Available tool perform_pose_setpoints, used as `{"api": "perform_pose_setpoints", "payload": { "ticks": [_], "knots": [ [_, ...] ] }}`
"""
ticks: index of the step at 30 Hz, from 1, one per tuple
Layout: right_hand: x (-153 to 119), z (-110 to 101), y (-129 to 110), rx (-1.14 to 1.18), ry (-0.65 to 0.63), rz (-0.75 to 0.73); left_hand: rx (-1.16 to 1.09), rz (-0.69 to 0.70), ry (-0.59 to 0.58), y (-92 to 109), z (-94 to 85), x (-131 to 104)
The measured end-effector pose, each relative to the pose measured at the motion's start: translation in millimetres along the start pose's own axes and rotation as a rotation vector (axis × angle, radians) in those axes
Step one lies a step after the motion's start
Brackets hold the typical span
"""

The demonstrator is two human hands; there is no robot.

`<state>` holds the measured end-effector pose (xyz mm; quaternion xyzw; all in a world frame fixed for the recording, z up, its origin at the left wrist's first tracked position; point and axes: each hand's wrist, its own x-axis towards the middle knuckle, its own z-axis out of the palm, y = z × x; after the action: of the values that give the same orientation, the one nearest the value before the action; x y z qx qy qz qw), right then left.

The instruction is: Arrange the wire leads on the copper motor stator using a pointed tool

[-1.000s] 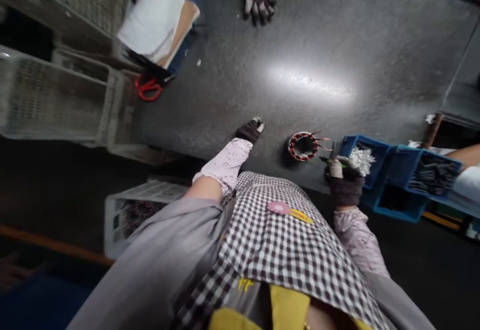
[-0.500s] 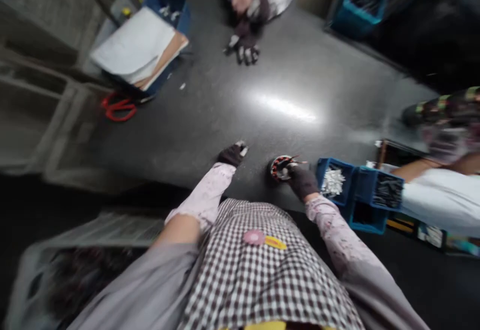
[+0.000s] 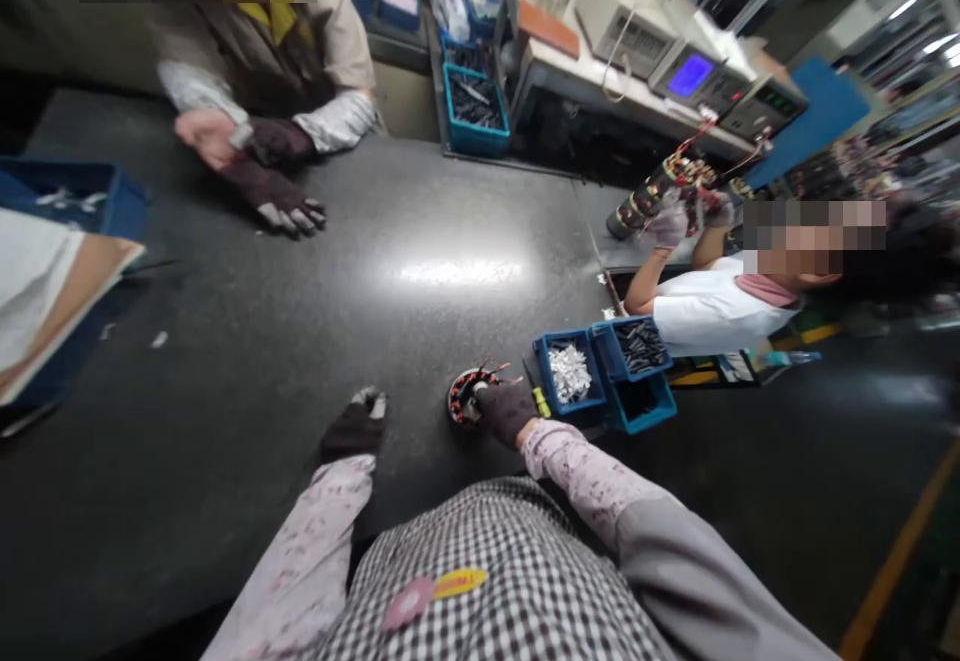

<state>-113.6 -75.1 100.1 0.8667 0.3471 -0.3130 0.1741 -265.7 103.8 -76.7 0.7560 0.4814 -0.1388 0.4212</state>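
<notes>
A small round stator [image 3: 466, 393] with red and dark copper windings and loose wire ends sits on the dark table [image 3: 315, 321] near its front edge. My right hand [image 3: 504, 410], in a dark glove, grips the stator's near side. My left hand [image 3: 354, 428], also gloved, rests fingers-down on the bare table about a hand's width to the stator's left and holds nothing.
Blue bins [image 3: 600, 373] with white and dark small parts stand just right of the stator. A blue box with paper [image 3: 52, 271] lies at the left. One person's gloved hands [image 3: 274, 196] rest across the table; another person [image 3: 720, 291] works on a stator at the right.
The camera has tilted up from my apron to show the table's far side and two people. My right hand went from the blue bin to the stator and stays on it.
</notes>
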Motion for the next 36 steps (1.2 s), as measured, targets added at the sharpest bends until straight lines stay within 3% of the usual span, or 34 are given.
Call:
{"api": "perform_pose_setpoints", "payload": {
  "ticks": [5,11,15,17,19,21,24,28,31,33,36],
  "knots": [
    [-3,-2,-2,0.099,0.065,-0.033,-0.040,-0.020,0.028,3,-0.4,2],
    [-30,3,2,0.484,0.253,-0.126,-0.075,-0.052,0.045,18,-7.9,-12],
    [-50,21,11,0.818,0.357,-0.076,-0.150,-0.084,0.066,27,0.8,-36],
    [-61,30,13,0.974,0.419,-0.012,-0.263,-0.001,0.019,31,9.2,-59],
    [-71,34,12,1.110,0.453,0.055,-0.407,0.182,-0.122,38,16.7,-86],
    [-83,32,10,1.219,0.447,0.106,-0.497,0.373,-0.340,48,20.4,-111],
    [-103,23,8,1.429,0.410,0.157,-0.594,0.492,-0.643,64,18.2,-134],
    [-125,18,5,1.582,0.416,0.141,-0.708,0.445,-0.768,79,5.8,-144],
    [-137,23,5,1.572,0.437,0.108,-0.743,0.598,-0.850,83,-8.7,-151],
    [-146,25,8,1.613,0.349,0.058,-0.775,0.664,-0.964,85,-20.6,-157],
    [-164,23,18,1.655,0.066,-0.114,-0.793,0.580,-1.056,84,-37.5,-168]
  ]
}}
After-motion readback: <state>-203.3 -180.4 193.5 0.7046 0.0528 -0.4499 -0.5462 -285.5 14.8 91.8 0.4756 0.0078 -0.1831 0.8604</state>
